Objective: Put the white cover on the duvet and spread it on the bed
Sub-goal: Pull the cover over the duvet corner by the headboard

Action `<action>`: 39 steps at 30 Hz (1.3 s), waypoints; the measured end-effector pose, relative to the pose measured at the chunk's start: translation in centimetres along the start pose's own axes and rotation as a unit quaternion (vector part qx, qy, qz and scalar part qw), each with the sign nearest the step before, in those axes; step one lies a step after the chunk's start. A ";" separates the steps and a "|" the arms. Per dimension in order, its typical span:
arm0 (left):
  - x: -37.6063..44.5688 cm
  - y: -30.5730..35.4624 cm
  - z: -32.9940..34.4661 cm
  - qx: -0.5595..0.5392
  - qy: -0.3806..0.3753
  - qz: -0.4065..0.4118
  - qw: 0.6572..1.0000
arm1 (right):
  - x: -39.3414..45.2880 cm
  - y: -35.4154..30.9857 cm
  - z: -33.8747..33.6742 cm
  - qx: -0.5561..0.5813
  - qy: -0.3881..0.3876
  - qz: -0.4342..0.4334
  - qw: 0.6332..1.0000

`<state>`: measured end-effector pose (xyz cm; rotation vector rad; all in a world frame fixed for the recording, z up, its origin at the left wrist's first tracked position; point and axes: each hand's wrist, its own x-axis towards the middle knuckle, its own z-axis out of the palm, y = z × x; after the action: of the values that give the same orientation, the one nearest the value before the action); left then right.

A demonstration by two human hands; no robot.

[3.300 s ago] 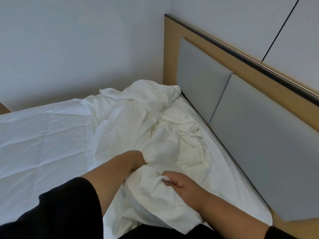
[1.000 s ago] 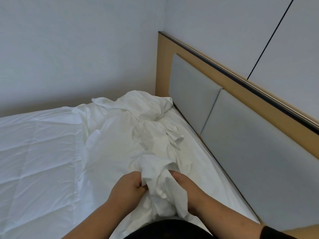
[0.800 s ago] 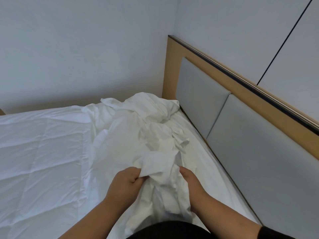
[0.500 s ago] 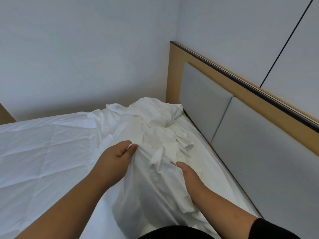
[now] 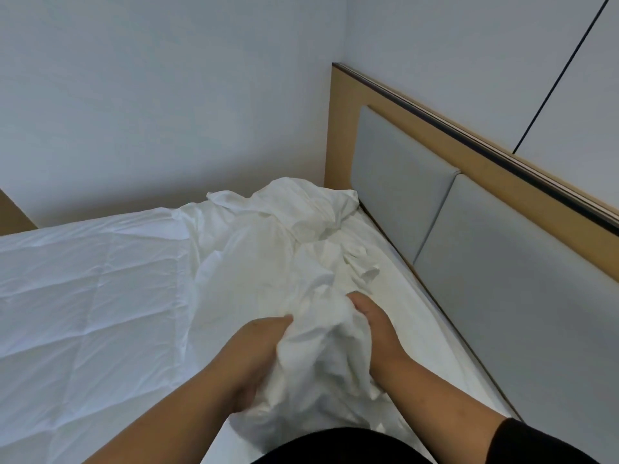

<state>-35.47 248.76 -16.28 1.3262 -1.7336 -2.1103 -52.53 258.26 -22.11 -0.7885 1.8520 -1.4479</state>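
The white cover (image 5: 268, 259) lies crumpled on the bed (image 5: 445, 360), in a heap that runs along the headboard (image 5: 502, 249) toward its far corner. Half a second ago the left hand (image 5: 258, 349) was lifted away from the heap with a fold; now it is back close to the right hand (image 5: 375, 326), and both grip one bunch of the cover between them. The quilted duvet (image 5: 83, 286) lies flat, farther from the headboard. The person seems to be gathering the cover to find its opening, so the task is early.

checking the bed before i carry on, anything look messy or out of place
Yes: the white cover lies crumpled in a heap by the headboard, bunched between both hands, not spread over the quilted duvet.
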 end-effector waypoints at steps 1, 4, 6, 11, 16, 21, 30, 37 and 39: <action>1.0 -1.0 -0.5 0.053 0.024 -0.007 0.998 | -0.2 0.3 -0.1 -0.002 -0.015 -0.002 1.000; 2.6 -2.6 -1.4 0.225 0.072 -0.003 0.972 | -1.4 1.4 -0.5 0.013 -0.045 0.026 0.999; 3.1 -3.1 -1.7 0.368 0.073 0.006 0.927 | -1.9 1.7 -0.9 0.009 -0.076 0.050 0.996; 5.6 -3.0 -4.4 0.542 0.064 -0.035 0.837 | -3.0 0.9 -1.6 -0.025 -0.115 0.044 0.992; 8.1 -2.3 -8.1 0.382 0.012 -0.048 0.923 | -3.9 0.6 -2.5 0.005 -0.129 0.071 0.989; 9.7 -4.2 -6.0 0.466 0.001 0.174 0.868 | -4.2 0.2 -2.4 0.019 -0.129 0.076 0.989; 1.7 5.9 -7.8 0.269 0.120 0.312 0.903 | -3.3 0.7 -2.8 0.136 -0.137 0.153 0.969; -7.5 12.6 -9.3 0.519 0.130 0.237 0.811 | -2.2 0.9 -2.8 0.211 -0.051 0.137 0.966; -5.0 9.8 -10.5 0.637 0.051 0.072 0.766 | -2.0 1.3 -3.0 0.196 -0.046 0.126 0.971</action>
<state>-29.57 240.37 -4.97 1.2699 -3.1787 -0.4997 -53.82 261.84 -22.60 -0.4033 1.4678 -1.5144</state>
